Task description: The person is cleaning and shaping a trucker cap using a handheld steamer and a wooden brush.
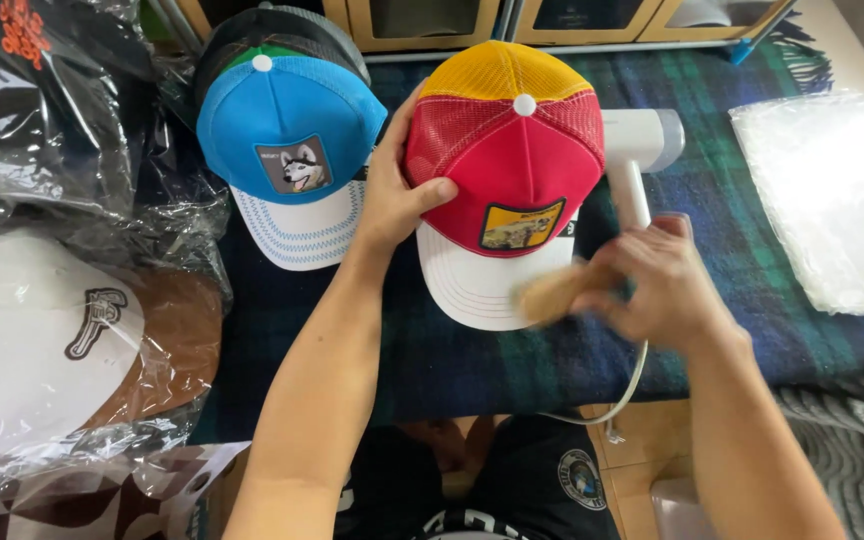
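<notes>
left hand (392,200) steadying red cap (512,170), blue cap (287,130) beside, bagged caps (52,340) left

Two caps (507,170) (290,150) side by side on blanket (752,260), steamer (642,150) behind

Left hand (392,195) grips the red cap (512,170); right hand (662,285) holds a blurred brush (552,293) at its brim.
</notes>
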